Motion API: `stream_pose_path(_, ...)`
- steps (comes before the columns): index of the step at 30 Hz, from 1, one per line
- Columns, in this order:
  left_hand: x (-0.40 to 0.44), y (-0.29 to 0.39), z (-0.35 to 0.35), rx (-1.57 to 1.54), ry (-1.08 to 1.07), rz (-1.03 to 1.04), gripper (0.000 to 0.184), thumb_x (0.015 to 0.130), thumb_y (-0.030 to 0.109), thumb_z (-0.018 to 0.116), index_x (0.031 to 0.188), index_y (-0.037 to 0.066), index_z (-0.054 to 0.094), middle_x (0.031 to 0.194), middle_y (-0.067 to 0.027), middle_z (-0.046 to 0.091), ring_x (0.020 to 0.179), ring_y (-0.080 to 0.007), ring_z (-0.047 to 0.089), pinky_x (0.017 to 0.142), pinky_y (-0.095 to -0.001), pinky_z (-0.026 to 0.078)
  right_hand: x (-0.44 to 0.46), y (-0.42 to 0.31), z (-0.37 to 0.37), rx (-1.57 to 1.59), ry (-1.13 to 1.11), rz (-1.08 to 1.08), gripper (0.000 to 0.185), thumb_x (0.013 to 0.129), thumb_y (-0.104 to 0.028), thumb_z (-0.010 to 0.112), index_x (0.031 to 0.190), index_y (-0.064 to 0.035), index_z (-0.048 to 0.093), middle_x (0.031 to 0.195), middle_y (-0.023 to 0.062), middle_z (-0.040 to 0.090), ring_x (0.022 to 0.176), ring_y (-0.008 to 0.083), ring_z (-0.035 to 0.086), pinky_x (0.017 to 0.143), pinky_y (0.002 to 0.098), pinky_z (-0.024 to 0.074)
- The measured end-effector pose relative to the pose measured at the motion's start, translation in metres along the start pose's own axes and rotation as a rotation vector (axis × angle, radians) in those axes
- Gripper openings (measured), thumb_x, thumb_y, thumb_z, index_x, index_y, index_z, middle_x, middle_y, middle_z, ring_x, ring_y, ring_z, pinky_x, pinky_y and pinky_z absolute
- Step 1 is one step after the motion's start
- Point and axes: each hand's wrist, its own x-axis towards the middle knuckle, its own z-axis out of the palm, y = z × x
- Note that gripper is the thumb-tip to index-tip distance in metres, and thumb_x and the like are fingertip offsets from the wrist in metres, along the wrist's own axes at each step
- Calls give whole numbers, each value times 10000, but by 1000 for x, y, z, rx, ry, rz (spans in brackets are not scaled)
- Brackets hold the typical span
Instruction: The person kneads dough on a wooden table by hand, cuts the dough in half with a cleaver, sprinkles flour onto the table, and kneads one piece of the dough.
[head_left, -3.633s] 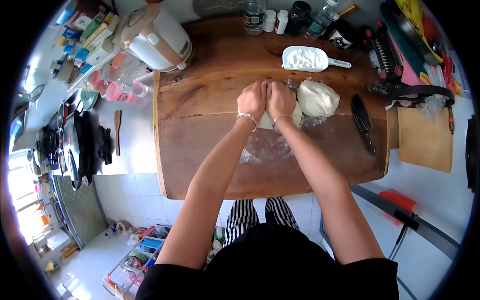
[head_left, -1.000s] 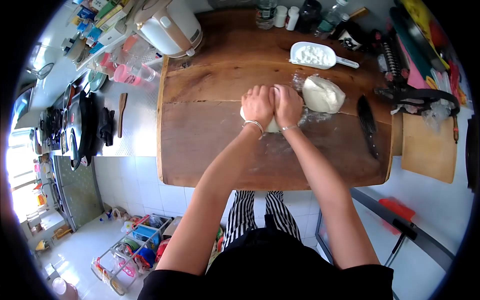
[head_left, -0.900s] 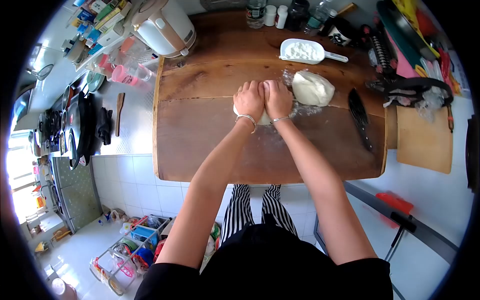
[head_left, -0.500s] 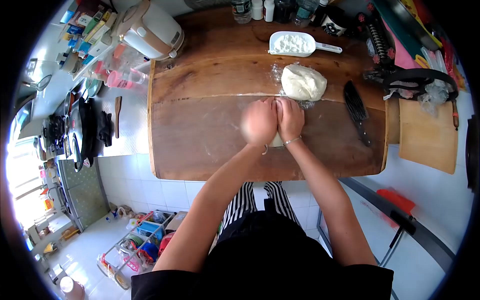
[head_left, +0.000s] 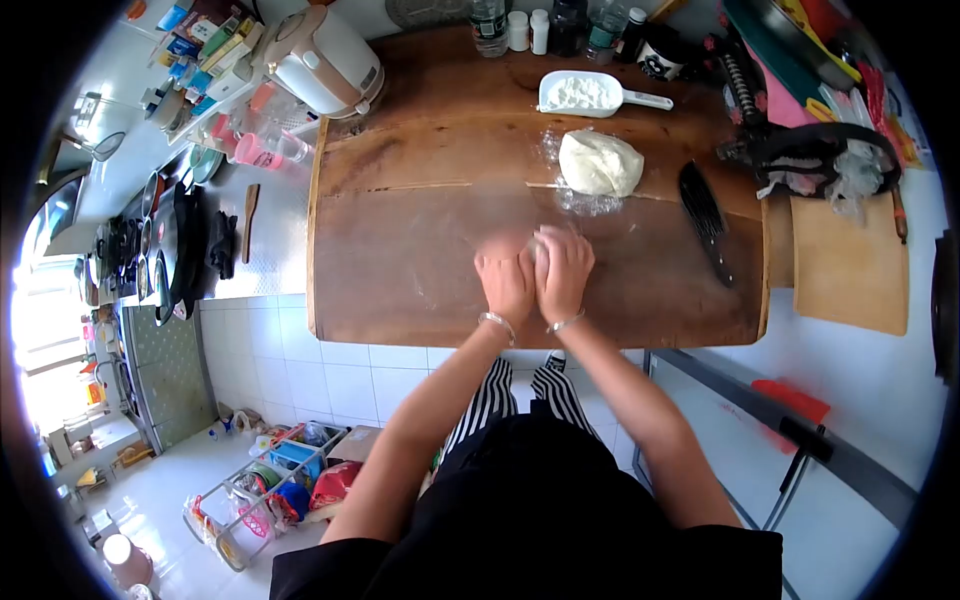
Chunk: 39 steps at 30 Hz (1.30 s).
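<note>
Two hands, the left hand (head_left: 507,280) and the right hand (head_left: 564,270), meet side by side at mid-frame over the tabletop (head_left: 390,240), fingers bent; whether they grasp anything I cannot tell. One dough lump (head_left: 600,163) sits apart, right of upper centre, whole but creased. Flour (head_left: 583,93) lies in the scoop (head_left: 646,100). Kneading seems partly done; that lump's smoothing looks unfinished.

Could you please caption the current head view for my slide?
Left hand and right hand side by side over a table with dough, scoop and knife.
</note>
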Motion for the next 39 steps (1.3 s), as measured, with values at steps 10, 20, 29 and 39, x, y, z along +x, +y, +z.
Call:
stream_pose_path(10,73,-28,30,206,-328,38,279,913,197,523,1167,109,596,1109,-94,639,1017,-293,582,906,-433,408,45,37,47,-197,-24,15,259,913,-270,560,1140,-155,609,1097,53,631,1055,268,577,934,455,391)
stream_pose_path(20,100,-53,-30,87,-346,314,417,960,353,501,1280,89,552,1314,-175,549,1223,-347,510,1102,-523,265,-17,5,55,380,-96,799,525,923,-303,509,1294,67,488,1227,301,557,1174,433,522,1013,483,407)
stream_pose_path(29,98,-60,2,13,-327,-211,406,994,332,449,1310,106,566,1371,-101,535,1303,-305,439,1085,-455,304,73,-11,99,-302,-133,347,461,953,-341,497,1322,-65,517,1289,114,579,1187,304,535,972,437,429)
stream_pose_path(39,124,-108,43,50,-250,17,404,1002,383,406,1105,60,625,1332,-166,557,1329,-331,424,1115,-520,245,102,21,122,-134,-217,442,256,936,-336,509,969,-124,649,1009,98,656,963,320,609,779,503,477)
